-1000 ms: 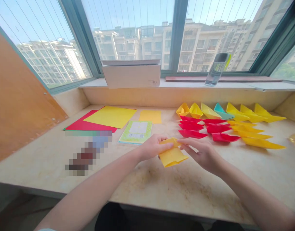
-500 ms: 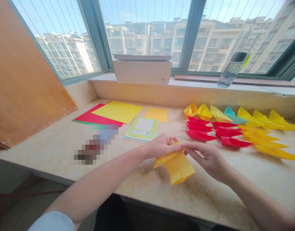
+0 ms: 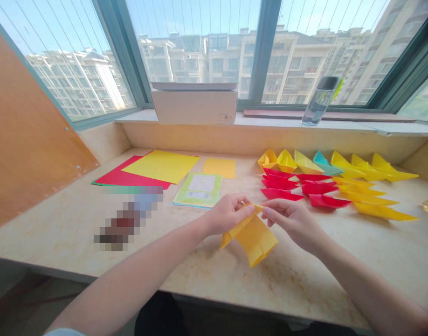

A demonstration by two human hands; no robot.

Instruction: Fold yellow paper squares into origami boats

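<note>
A lime-green printed booklet [image 3: 198, 190] lies on a beige stone counter [image 3: 53, 233] near the left hand [image 3: 230, 214], its fingers pinching a folded yellow paper sheet [image 3: 254, 238], held between both hands; the right hand [image 3: 293, 221] grips the top edge, near red paper boats [image 3: 282, 185].

Your left hand [image 3: 231, 214] and right hand [image 3: 294, 223]: room to pass over marble counter [image 3: 305, 275] toward you and out to right. Straight ahead, red paper boats [image 3: 282, 193] just beyond right hand, yellow paper boats [image 3: 378, 211] to their right. Green booklet [image 3: 197, 190] just beyond left hand. Blurred object [image 3: 128, 217] farther left; gap between it and left hand.
</note>
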